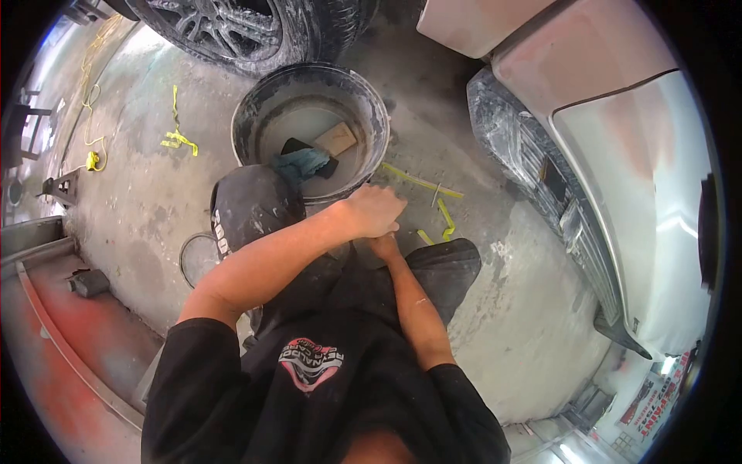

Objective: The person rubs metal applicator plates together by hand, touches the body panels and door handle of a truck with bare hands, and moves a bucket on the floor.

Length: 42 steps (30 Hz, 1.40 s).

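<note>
My left hand (pixel 375 209) is closed, with its fingers curled, in front of my knees at the near rim of a round dark tub (pixel 241 127). My right hand (pixel 383 246) is close beneath it and partly covered, so its fingers are mostly hidden. Whatever the hands may grip does not show. Inside the tub, a blue-green cloth (pixel 301 164) lies partly over a dark flat piece (pixel 328 168). Next to these rests a tan rectangular block (pixel 335 139). Cloudy, greyish water appears to cover the tub's bottom.
A dusty vehicle wheel (pixel 224 31) stands behind the tub. Sanded body panels (pixel 618 131) and a dark lower trim (pixel 541 155) rise at the right. Yellow strips (pixel 421 182) lie on the concrete floor (pixel 139 255). A red-stained panel (pixel 77 317) is at the left, near a yellow cord (pixel 93 161).
</note>
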Available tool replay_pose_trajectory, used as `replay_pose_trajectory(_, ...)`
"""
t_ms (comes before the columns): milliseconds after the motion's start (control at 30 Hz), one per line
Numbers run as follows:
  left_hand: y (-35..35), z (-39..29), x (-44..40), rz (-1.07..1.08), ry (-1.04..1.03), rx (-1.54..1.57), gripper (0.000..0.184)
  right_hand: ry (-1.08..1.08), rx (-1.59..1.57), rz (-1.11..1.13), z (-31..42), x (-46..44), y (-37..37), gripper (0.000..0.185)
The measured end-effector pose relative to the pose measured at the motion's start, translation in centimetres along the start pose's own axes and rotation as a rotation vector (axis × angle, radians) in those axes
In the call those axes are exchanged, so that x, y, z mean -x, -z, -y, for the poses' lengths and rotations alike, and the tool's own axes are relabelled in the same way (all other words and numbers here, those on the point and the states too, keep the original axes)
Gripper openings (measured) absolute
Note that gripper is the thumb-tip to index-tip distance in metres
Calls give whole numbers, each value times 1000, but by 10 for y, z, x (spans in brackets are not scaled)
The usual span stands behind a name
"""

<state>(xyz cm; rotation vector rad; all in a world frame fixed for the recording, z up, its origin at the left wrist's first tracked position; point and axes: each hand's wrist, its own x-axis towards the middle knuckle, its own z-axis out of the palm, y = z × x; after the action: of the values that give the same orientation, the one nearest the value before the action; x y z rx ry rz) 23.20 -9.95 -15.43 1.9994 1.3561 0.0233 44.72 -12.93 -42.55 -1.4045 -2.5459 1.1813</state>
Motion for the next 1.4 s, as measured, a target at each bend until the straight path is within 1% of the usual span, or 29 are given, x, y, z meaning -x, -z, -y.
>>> replay_pose_trajectory(33, 3, -1, 0, -11, 7, 6, 54, -71, -2, 33, 4, 0, 3, 43)
replay_pose_trajectory(100, 5, -3, 1, 13, 25, 8, 54, -96, 27, 49, 7, 2, 7, 43)
replay_pose_trajectory(167, 4, -4, 2, 46, 30, 0, 55, -7, 92, 11, 7, 6, 10, 43)
replay_pose_trajectory(233, -1, -3, -1, 92, 17, -19, 54, -119, -126, 85, 5, 9, 12, 42)
replay_pose_trajectory(267, -2, -2, -1, 78, 11, -15, 54, -176, -234, 119, 4, 10, 12, 41)
replay_pose_trajectory(367, -4, -1, 0, 40, -9, -15, 53, -105, -12, 65, 3, 9, 6, 43)
replay_pose_trajectory(467, -1, -4, 2, 22, -10, -16, 53, -114, 86, 171, -2, 5, 6, 44)
replay_pose_trajectory(567, 0, -7, 5, 45, 3, 7, 54, -40, 217, 228, -13, 2, -2, 44)
replay_pose_trajectory(633, 4, -10, 6, 50, 0, 21, 55, 106, 71, -59, -39, 15, -34, 43)
replay_pose_trajectory(667, 6, -9, 4, 26, -10, 12, 55, 194, 5, -216, -46, 9, -39, 44)
replay_pose_trajectory(733, -2, -8, 7, -2, -38, 0, 55, 65, -20, -24, -34, 9, -25, 42)
replay_pose_trajectory(800, 2, -10, 9, 9, -39, 13, 56, 8, 136, 95, -42, 4, -28, 42)
replay_pose_trajectory(900, 1, -7, 8, 1, -61, 27, 56, 108, 208, 37, -29, 2, -15, 40)
replay_pose_trajectory(967, -2, -5, 7, -16, -65, 37, 56, 133, 6, -181, -21, -3, -5, 42)
replay_pose_trajectory(1000, -3, -4, 7, -16, -65, 30, 55, 151, -95, -286, -21, -5, 2, 44)
replay_pose_trajectory(1033, -3, -4, 7, -17, -61, 25, 55, 69, -143, -357, -16, -7, 18, 48)
replay_pose_trajectory(1100, 0, -3, 6, -13, -54, 11, 54, -89, -247, -489, 41, -17, 82, 56)
replay_pose_trajectory(1167, 0, -3, 6, 5, -52, 1, 52, -318, -186, -456, 55, -37, 132, 67)
replay_pose_trajectory(1233, 2, -4, 5, 19, -39, 27, 52, -101, -299, -726, 87, -44, 181, 74)
replay_pose_trajectory(1300, 4, -4, 5, 24, -32, 34, 52, 56, -266, -805, 113, -48, 233, 79)
replay_pose_trajectory(1367, 5, -6, 5, 16, -32, 26, 52, 119, -182, -904, 149, -53, 276, 81)
replay_pose_trajectory(1400, 5, -7, 5, 17, -33, 25, 52, 148, -217, -911, 158, -56, 290, 81)
